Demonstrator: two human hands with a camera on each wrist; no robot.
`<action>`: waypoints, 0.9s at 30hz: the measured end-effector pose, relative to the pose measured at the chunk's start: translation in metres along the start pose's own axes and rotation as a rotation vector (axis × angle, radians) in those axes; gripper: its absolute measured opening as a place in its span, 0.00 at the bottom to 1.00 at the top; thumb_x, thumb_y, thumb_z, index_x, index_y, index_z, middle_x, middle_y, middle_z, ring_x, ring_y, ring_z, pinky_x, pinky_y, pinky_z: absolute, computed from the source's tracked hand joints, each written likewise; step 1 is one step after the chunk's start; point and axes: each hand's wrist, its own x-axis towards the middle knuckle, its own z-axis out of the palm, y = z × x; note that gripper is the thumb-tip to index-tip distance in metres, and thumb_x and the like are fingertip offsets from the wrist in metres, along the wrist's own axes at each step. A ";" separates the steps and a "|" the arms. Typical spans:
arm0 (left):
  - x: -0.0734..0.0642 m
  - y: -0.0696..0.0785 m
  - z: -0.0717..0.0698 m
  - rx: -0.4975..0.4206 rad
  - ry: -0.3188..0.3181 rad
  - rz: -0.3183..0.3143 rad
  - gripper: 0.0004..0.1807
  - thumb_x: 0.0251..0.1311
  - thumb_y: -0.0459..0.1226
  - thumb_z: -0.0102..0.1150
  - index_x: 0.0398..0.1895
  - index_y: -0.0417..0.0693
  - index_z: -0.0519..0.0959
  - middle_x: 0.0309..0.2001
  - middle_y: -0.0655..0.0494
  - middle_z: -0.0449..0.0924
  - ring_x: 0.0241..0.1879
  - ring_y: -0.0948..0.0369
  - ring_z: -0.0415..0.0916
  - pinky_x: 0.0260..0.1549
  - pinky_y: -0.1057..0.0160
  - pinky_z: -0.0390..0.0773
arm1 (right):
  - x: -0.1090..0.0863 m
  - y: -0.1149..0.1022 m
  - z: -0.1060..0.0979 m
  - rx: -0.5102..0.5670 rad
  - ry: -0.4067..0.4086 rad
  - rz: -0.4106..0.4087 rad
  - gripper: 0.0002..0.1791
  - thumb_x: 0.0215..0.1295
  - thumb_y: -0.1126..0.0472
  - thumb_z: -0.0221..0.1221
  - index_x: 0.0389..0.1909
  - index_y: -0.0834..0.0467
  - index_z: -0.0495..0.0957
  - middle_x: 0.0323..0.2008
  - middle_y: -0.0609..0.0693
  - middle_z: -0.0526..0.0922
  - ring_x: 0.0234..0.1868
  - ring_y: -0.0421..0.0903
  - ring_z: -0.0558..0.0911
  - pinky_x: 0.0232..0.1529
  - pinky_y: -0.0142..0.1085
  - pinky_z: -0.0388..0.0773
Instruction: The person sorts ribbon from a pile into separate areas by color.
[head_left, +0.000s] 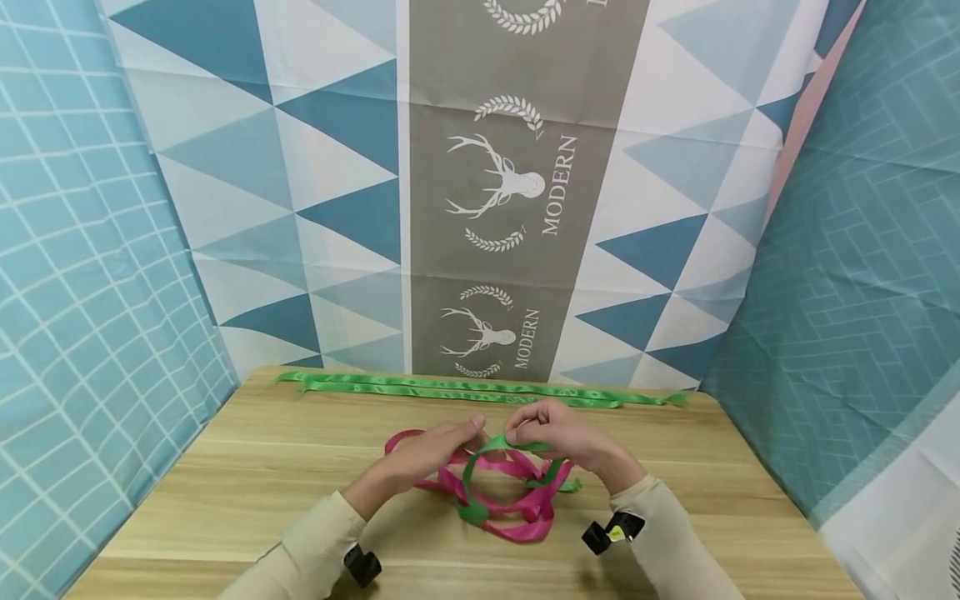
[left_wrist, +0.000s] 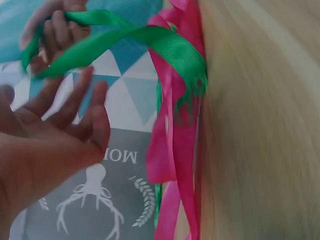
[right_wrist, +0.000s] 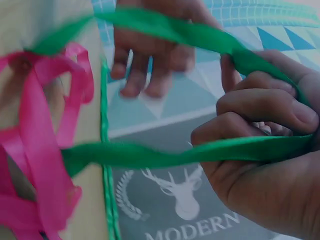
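Over pink ribbons (head_left: 536, 503), a green loop (right_wrist: 170, 31) is gripped by the right hand (head_left: 557, 433), left hand (head_left: 426, 456) spread; beyond the ribbons, tabletop (head_left: 337, 417) is edged by green strips (head_left: 450, 385).

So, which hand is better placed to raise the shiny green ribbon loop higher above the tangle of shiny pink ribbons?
Probably the right hand: it grips the green ribbon loop, which stretches out from the pink ribbons. The left hand is close, but looks relaxed and appears to hold nothing.
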 end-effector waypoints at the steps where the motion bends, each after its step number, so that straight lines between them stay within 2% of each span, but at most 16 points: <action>1: -0.001 0.000 -0.002 -0.036 -0.010 -0.002 0.31 0.78 0.59 0.41 0.50 0.46 0.85 0.51 0.52 0.85 0.57 0.52 0.77 0.62 0.43 0.68 | -0.001 -0.001 -0.002 -0.025 0.000 -0.002 0.13 0.73 0.56 0.63 0.45 0.63 0.84 0.14 0.43 0.60 0.14 0.40 0.53 0.18 0.31 0.57; 4: -0.002 0.004 -0.010 -0.067 -0.009 0.025 0.23 0.75 0.55 0.52 0.46 0.46 0.84 0.44 0.49 0.84 0.48 0.52 0.78 0.55 0.41 0.71 | -0.005 -0.004 -0.009 -0.063 0.022 0.001 0.13 0.73 0.54 0.63 0.45 0.62 0.85 0.14 0.43 0.59 0.14 0.40 0.53 0.18 0.32 0.57; 8: -0.005 0.012 -0.023 -0.037 0.004 0.078 0.17 0.73 0.49 0.59 0.45 0.44 0.82 0.37 0.45 0.80 0.39 0.47 0.76 0.46 0.45 0.74 | -0.010 -0.007 -0.016 -0.078 0.037 -0.041 0.12 0.73 0.57 0.63 0.46 0.62 0.83 0.14 0.45 0.61 0.14 0.41 0.55 0.19 0.34 0.59; 11: -0.010 0.017 -0.034 -0.076 0.016 0.115 0.15 0.73 0.46 0.60 0.46 0.41 0.81 0.34 0.42 0.79 0.38 0.39 0.76 0.45 0.44 0.78 | -0.014 -0.010 -0.020 -0.107 0.035 -0.100 0.11 0.73 0.59 0.63 0.48 0.63 0.83 0.17 0.49 0.70 0.16 0.43 0.65 0.24 0.37 0.69; 14: -0.016 0.022 -0.045 -0.100 0.069 0.161 0.13 0.74 0.43 0.59 0.46 0.40 0.81 0.30 0.43 0.75 0.35 0.39 0.73 0.42 0.46 0.79 | -0.018 -0.013 -0.024 -0.142 0.031 -0.147 0.11 0.72 0.61 0.64 0.50 0.62 0.82 0.27 0.57 0.80 0.25 0.48 0.76 0.32 0.40 0.77; 16: -0.020 0.026 -0.052 -0.099 0.116 0.181 0.12 0.74 0.42 0.59 0.46 0.41 0.81 0.29 0.44 0.72 0.32 0.44 0.71 0.39 0.50 0.78 | -0.021 -0.016 -0.026 -0.157 0.017 -0.163 0.11 0.72 0.62 0.64 0.51 0.62 0.82 0.34 0.62 0.83 0.33 0.52 0.81 0.37 0.43 0.80; 18: -0.024 0.029 -0.058 -0.087 0.164 0.191 0.12 0.74 0.43 0.59 0.46 0.42 0.81 0.28 0.46 0.70 0.31 0.50 0.68 0.37 0.54 0.73 | -0.024 -0.018 -0.028 -0.176 -0.006 -0.162 0.11 0.72 0.63 0.64 0.52 0.61 0.82 0.37 0.63 0.84 0.35 0.53 0.83 0.38 0.44 0.81; 22: -0.031 0.035 -0.069 -0.091 0.242 0.199 0.13 0.74 0.43 0.59 0.47 0.42 0.81 0.28 0.48 0.69 0.30 0.53 0.66 0.35 0.57 0.72 | -0.028 -0.022 -0.029 -0.253 -0.030 -0.148 0.12 0.72 0.62 0.63 0.54 0.60 0.81 0.40 0.57 0.86 0.40 0.54 0.85 0.41 0.45 0.82; 27: -0.036 0.035 -0.082 -0.103 0.313 0.240 0.13 0.76 0.40 0.57 0.48 0.36 0.79 0.28 0.47 0.69 0.30 0.52 0.67 0.36 0.56 0.74 | -0.032 -0.024 -0.035 -0.300 0.040 -0.121 0.11 0.71 0.61 0.64 0.51 0.59 0.82 0.37 0.59 0.85 0.37 0.57 0.84 0.40 0.43 0.82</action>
